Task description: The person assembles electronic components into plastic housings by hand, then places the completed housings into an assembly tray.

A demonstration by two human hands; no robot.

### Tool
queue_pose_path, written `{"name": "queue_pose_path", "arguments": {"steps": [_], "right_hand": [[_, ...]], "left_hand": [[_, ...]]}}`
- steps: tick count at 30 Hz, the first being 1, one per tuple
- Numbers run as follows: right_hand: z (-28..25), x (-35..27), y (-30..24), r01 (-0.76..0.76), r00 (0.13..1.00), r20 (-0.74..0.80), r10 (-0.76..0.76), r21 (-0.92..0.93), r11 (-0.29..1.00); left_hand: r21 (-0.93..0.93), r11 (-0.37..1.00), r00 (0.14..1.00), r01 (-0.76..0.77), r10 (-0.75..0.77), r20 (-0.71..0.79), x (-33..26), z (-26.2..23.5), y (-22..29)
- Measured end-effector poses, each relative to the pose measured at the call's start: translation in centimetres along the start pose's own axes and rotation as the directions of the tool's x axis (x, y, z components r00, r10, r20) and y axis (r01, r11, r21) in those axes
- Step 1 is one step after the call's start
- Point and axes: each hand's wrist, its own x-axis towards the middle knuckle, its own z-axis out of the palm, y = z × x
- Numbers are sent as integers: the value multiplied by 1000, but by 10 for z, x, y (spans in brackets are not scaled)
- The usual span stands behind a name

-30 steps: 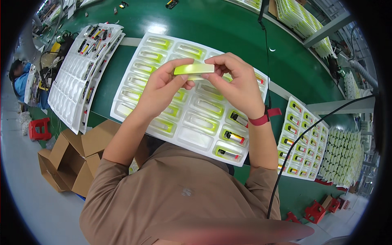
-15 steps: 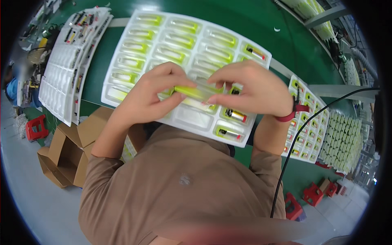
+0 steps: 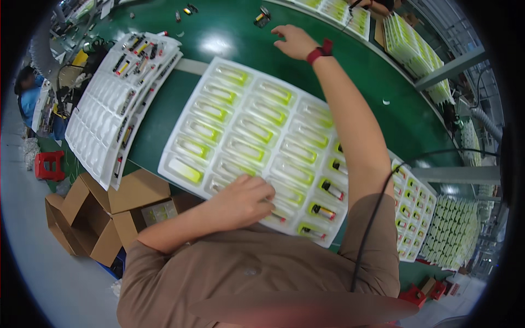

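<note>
A white compartment tray [image 3: 252, 106] lies tilted on the green table in front of me, its rows of pockets holding clear plastic shells with yellow-green ends. Small black-and-red items [image 3: 322, 211] sit in several pockets of the right column. My left hand [image 3: 243, 201] rests at the tray's near edge, fingers curled down over a pocket; whatever is beneath them is hidden. Stretched far across the table, my right hand [image 3: 295, 41] has its fingers apart and nothing in them. A small dark item [image 3: 262, 17] lies on the table just beyond its fingertips.
At left, stacked white trays [image 3: 95, 117] carry loose small items. Open cardboard boxes [image 3: 139, 190] and a red stool [image 3: 49, 165] stand below. On the right are another filled tray [image 3: 413, 210], stacked trays [image 3: 451, 232], a metal beam [image 3: 459, 175] and a black cable [image 3: 377, 213]. Another person's arm [image 3: 377, 6] shows at the top.
My hands have parted from the clear yellow-green shell they held together over the tray. The right has reached far forward, opened; the left has dropped to the tray's near edge.
</note>
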Motion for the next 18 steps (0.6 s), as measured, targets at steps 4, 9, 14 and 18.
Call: {"name": "queue_pose_path", "arguments": {"steps": [4, 9, 14, 18], "right_hand": [[61, 69, 50, -271, 962, 25, 272, -43, 962], [88, 93, 26, -379, 924, 0, 383, -134, 916], [72, 73, 52, -386, 920, -97, 380, -53, 921], [41, 48, 40, -258, 948, -187, 259, 26, 966]], "left_hand": [[-3, 999, 999, -32, 32, -17, 7, -12, -3], [-17, 997, 993, 69, -70, -92, -6, -18, -4], [-40, 997, 992, 67, -71, -109, -1, -25, -8], [-6, 1000, 989, 30, -31, -144, 7, -33, -17]]}}
